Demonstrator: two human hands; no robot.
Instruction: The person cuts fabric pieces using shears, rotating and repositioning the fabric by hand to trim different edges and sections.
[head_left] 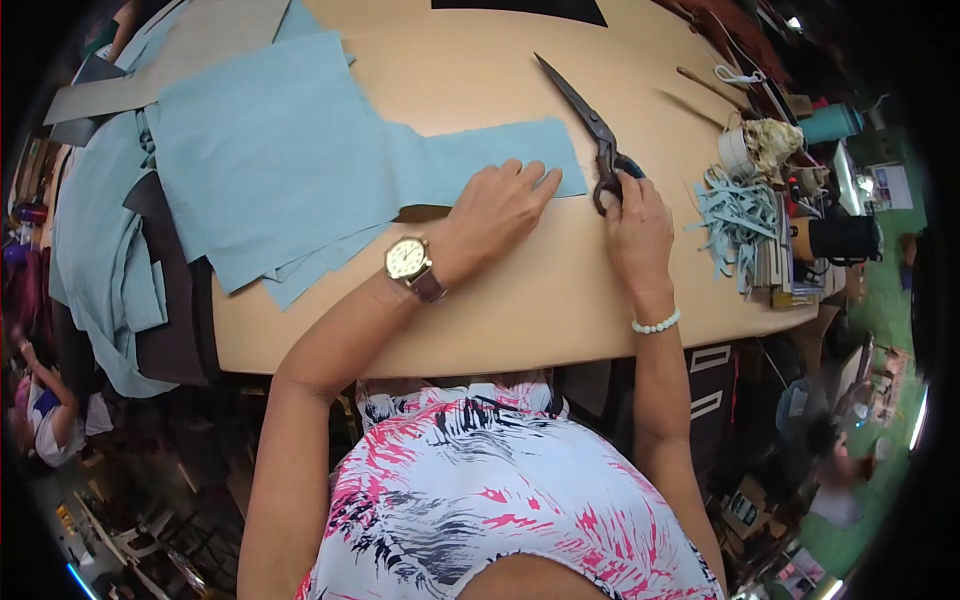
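Light blue fabric [270, 150] is spread over the left half of the table, and a narrow strip of it [550, 150] reaches right. My left hand [500, 210] rests on this strip, fingers spread, palm down, with nothing gripped. Dark tailor's scissors [590, 118] lie just right of the strip's end, blades pointing up and away. The fingers of my right hand [640, 225] are closed round the scissors' handles.
On the right side are a pile of thin blue fabric scraps [738, 215], a white cup [737, 152], a teal bottle [832, 123] and a black cylinder [845, 238]. More blue cloth [95, 250] hangs over the left edge. A dark flat piece [530, 8] lies at the far edge.
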